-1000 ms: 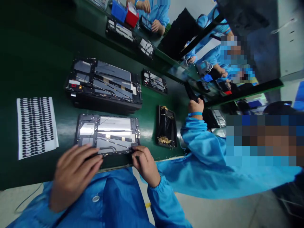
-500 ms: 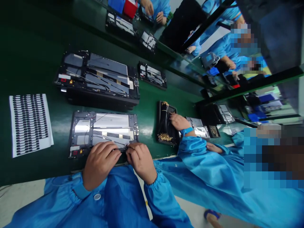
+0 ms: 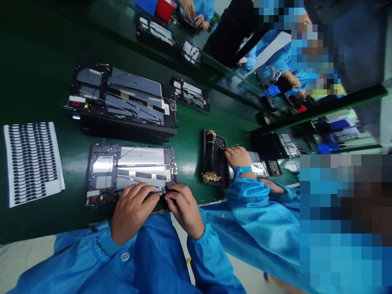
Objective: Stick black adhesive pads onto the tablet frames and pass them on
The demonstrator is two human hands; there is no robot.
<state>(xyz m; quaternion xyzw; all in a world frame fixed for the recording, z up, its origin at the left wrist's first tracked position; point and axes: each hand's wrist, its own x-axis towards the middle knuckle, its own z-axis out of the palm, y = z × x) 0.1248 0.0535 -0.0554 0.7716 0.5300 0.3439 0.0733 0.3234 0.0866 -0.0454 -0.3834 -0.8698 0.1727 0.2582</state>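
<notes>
An opened tablet housing [image 3: 131, 173] lies flat on the green bench, showing silver panels and thin black cables. At its near edge, my left hand [image 3: 131, 212] and my right hand [image 3: 183, 210] meet, their fingertips pinching a thin cable [image 3: 159, 193] close to the frame. Part of the housing's near edge is hidden under my fingers. Beyond my right hand, a co-worker's hand [image 3: 238, 157] with a blue wristband rests at a black tray [image 3: 213, 159] holding dark bundles and gold-coloured small parts.
A larger housing [image 3: 121, 102] sits beyond mine, with a smaller one [image 3: 190, 96] to its right. A white sheet of black pads [image 3: 32, 163] lies at left on the green bench [image 3: 190, 132]. Co-workers and red and blue bins [image 3: 164, 8] stand along another bench.
My left hand has moved right to meet my right hand at the cable. The co-worker's hand has come over the black tray, and the whole view has shifted slightly.
</notes>
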